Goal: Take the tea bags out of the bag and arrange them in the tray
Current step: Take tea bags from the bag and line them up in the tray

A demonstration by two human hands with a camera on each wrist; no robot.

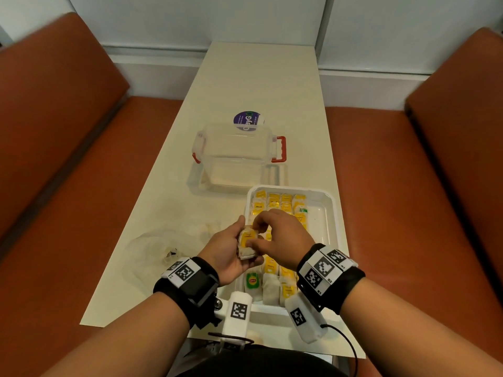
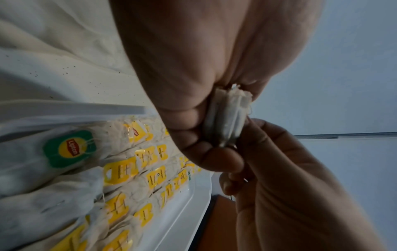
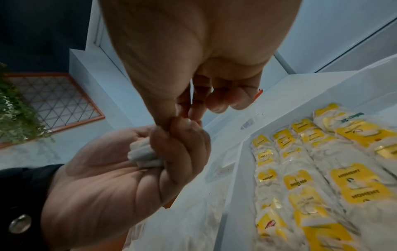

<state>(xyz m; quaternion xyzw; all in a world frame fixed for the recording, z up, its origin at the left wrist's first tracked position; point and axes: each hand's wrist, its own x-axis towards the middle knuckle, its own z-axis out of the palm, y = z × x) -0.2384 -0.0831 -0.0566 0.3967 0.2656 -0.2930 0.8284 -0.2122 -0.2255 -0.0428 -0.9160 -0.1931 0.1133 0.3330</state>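
Note:
Over the tray's left edge, my left hand (image 1: 240, 241) grips a small stack of tea bags (image 1: 248, 240) with a yellow tag on top. My right hand (image 1: 257, 233) pinches the top bag of that stack between thumb and fingertips. The left wrist view shows the stack (image 2: 227, 117) edge-on in the curled left fingers (image 2: 193, 135), and the right wrist view shows the stack's white end (image 3: 144, 152). The white tray (image 1: 321, 221) holds rows of yellow-tagged tea bags (image 1: 280, 202); one with a green Lipton tag (image 1: 252, 281) lies at its near left. A crumpled clear plastic bag (image 1: 160, 243) lies left of my hands.
Beyond the tray stands a clear plastic box (image 1: 234, 156) with red handles, with a purple round label (image 1: 247, 119) behind it. The tray's right strip is bare. Orange-brown bench seats (image 1: 408, 186) flank the narrow cream table (image 1: 258, 85).

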